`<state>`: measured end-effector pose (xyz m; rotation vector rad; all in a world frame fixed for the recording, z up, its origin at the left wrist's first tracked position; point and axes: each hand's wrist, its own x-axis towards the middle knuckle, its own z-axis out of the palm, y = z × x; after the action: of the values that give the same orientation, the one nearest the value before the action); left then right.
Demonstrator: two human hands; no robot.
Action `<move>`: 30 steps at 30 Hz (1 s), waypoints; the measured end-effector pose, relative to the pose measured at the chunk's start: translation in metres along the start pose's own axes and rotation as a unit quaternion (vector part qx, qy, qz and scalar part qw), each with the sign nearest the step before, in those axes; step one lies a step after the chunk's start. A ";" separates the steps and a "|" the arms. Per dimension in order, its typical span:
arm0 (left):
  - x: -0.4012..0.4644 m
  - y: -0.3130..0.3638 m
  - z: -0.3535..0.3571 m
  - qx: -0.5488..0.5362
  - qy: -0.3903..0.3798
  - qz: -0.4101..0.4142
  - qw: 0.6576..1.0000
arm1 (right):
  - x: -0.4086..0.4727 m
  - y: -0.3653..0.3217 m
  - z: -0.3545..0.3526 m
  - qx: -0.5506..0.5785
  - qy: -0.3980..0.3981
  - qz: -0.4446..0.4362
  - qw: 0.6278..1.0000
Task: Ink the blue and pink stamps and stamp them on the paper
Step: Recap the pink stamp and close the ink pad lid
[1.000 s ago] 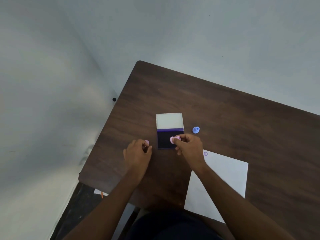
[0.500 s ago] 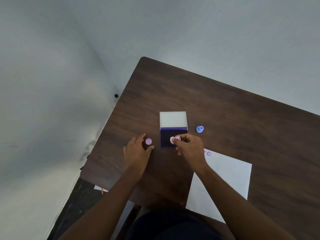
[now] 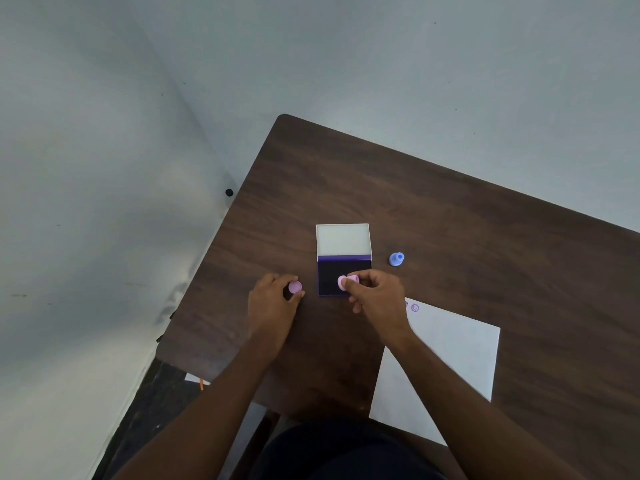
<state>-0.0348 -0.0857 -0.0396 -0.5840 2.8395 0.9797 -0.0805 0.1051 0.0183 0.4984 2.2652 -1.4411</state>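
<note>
My right hand (image 3: 377, 299) pinches the pink stamp (image 3: 347, 282) and holds it tilted on the dark purple pad of the open ink pad (image 3: 330, 273). My left hand (image 3: 272, 303) lies on the table to the left of the pad, its thumb and fingers curled around a small round pink cap (image 3: 294, 287). The blue stamp (image 3: 396, 259) stands upright alone, to the right of the pad. The white paper (image 3: 450, 362) lies at the right under my right forearm, with small purple marks (image 3: 414, 308) in its far corner.
The ink pad's white lid (image 3: 343, 239) is folded back behind the pad. The dark wooden table (image 3: 450, 220) stands in a corner of pale walls; its left edge drops off beside my left arm. A dark floor strip (image 3: 152, 403) shows below.
My left fingers spread off the pink cap half a second ago and have curled back around it. My right hand keeps the pink stamp on the pad.
</note>
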 end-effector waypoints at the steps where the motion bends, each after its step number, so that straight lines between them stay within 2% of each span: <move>1: -0.001 0.001 0.001 -0.027 -0.001 -0.013 1.000 | 0.000 0.000 0.000 0.001 0.001 -0.001 1.000; 8: -0.009 0.017 -0.007 -0.220 -0.038 -0.090 0.971 | 0.002 0.001 0.000 0.000 0.004 -0.005 1.000; 12: -0.008 0.022 -0.010 -0.313 -0.090 -0.135 0.936 | 0.002 0.001 0.001 -0.001 -0.002 -0.010 1.000; 17: -0.006 0.025 -0.011 -0.424 -0.132 -0.221 0.868 | 0.000 0.002 0.001 0.007 -0.009 -0.014 1.000; 21: -0.002 0.025 -0.014 -0.559 -0.155 -0.274 0.767 | 0.000 0.004 0.000 0.019 -0.010 -0.021 1.000; 23: -0.001 0.024 -0.016 -0.587 -0.158 -0.272 0.746 | 0.001 0.005 0.000 0.023 -0.011 -0.017 1.000; 25: -0.002 0.025 -0.017 -0.574 -0.167 -0.249 0.762 | 0.001 0.005 0.000 0.027 -0.010 -0.014 0.999; 28: -0.003 0.023 -0.015 -0.454 -0.191 -0.176 0.852 | 0.001 0.006 -0.001 0.035 -0.016 -0.011 0.999; 30: -0.003 0.023 -0.013 -0.388 -0.204 -0.129 0.890 | 0.001 0.006 0.000 0.046 -0.024 -0.013 0.999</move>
<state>-0.0403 -0.0760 -0.0153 -0.6725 1.8748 1.9026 -0.0781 0.1077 0.0133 0.4598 2.1838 -1.5588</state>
